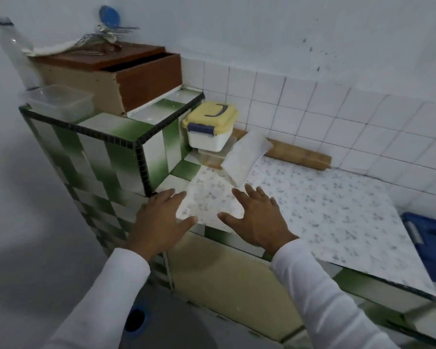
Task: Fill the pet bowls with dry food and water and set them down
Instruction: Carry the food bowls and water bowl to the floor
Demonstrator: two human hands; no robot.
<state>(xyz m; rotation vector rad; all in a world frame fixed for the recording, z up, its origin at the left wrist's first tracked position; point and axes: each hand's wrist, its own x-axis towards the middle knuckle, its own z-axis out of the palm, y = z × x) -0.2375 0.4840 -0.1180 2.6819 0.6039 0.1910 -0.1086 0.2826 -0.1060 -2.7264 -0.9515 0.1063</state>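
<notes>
Stretching across the right half of the view, the surface [337,210] wears a speckled white sheet whose near edge overhangs the green-and-white tiled front and curls at its right corner. White wall tiles close it off behind. To the left rises a taller tiled ledge [116,127] with a dark beaded edge, its corner standing just left of the hands.

On that ledge sits a brown wooden box [126,79] with wire utensils on top, a clear plastic container [58,100] in front of it, and a clear bottle [15,54] leaning against the wall. In the back corner of the surface, a white tub with a yellow lid [209,127] is stacked on another container, a white packet [247,157] leans beside it, and a wooden rolling pin [300,156] lies along the wall. A blue bin [431,245] shows at the right edge.

The left hand [159,220] and right hand [257,220], both in white sleeves, hover side by side over the near left corner, fingers spread straight, palms down, holding nothing; whether they touch the sheet cannot be told. Between them and the rolling pin the sheet lies bare. No pet bowl can be made out for certain; the frame is blurred.
</notes>
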